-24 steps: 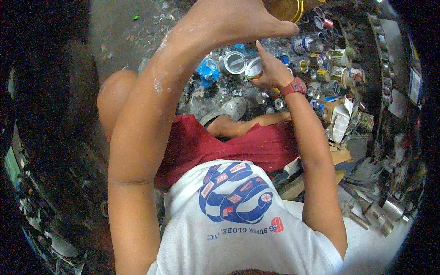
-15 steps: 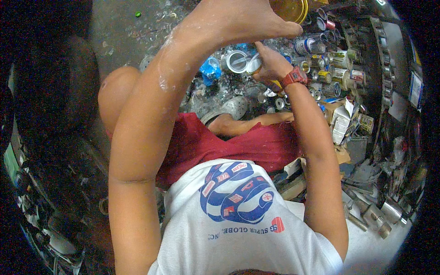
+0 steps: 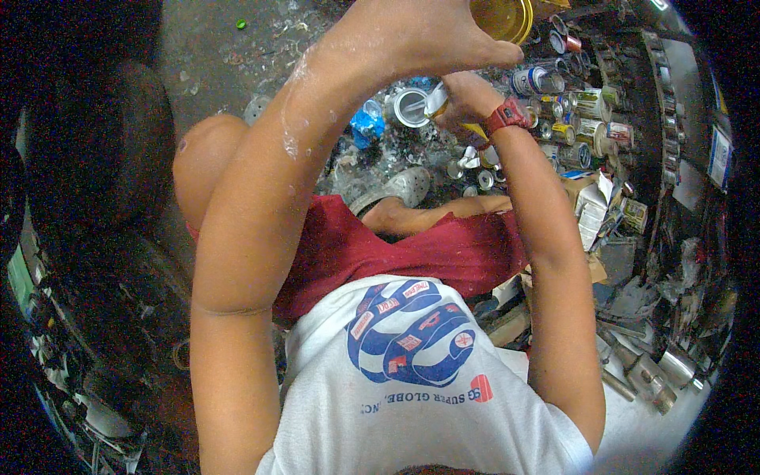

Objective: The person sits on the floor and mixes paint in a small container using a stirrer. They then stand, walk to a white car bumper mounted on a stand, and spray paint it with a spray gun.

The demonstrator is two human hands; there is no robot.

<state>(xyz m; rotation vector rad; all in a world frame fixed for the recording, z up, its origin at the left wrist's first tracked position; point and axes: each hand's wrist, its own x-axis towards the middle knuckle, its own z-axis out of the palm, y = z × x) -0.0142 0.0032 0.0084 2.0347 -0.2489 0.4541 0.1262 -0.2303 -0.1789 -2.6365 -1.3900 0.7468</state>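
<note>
Two hands (image 3: 470, 96), R (image 3: 470, 96) w/ tipped can (image 3: 436, 100), open tin (image 3: 411, 108) nr, L (image 3: 439, 36) thumb out

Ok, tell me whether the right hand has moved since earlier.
Yes: the right hand has moved up the picture relative to the blue plastic.

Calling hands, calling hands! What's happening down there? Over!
Right hand gripping tilted can next to open can. Left hand partly out of frame, grip unclear. Crumpled blue thing nearby.

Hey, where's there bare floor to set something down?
The barest floor is at upper left, between the green cap and your knee. It's crowded right of your right hand: cans, then cardboard nearer you. Litter lies around the blue plastic near the open can.
</note>
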